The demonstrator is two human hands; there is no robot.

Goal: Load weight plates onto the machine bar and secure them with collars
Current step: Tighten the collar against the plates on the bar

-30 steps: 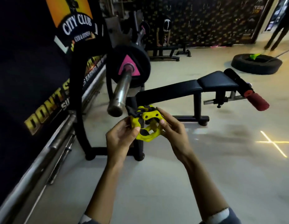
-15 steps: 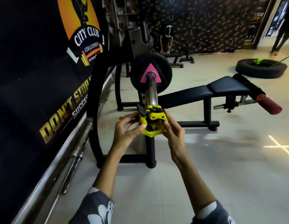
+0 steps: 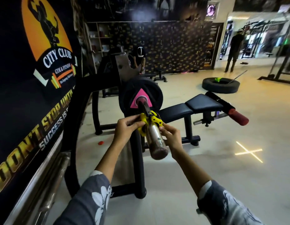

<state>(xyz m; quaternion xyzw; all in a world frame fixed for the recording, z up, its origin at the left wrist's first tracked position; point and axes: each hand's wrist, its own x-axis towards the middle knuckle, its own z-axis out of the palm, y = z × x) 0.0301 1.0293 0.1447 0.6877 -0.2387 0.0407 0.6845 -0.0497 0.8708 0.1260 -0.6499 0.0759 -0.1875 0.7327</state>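
At the far left a dark wall banner [image 3: 43, 65] ran along the floor's edge, its lower lettering cut off by the frame. One left hand [image 3: 124, 129] pinched the left side of a single yellow collar [image 3: 150, 123], thumb and fingers closed on it. The collar sat around the one steel bar [image 3: 154, 138], partway along the sleeve, with bare bar showing between it and the one black weight plate [image 3: 141, 96], which carried a pink triangle at its hub. The bar's end stuck out toward the camera, past the collar. One right hand [image 3: 171, 135] gripped the collar's right side with its fingertips; whether the collar's clasp was locked could not be made out.

Right of the bar stood one black padded bench [image 3: 194, 106] with a red roller at its end, close beside the plate. Beyond it, open pale floor stretched to one tyre [image 3: 220, 85]. Two people stood far back, blurred. Both forearms ended in patterned grey sleeves, cropped by the bottom edge.
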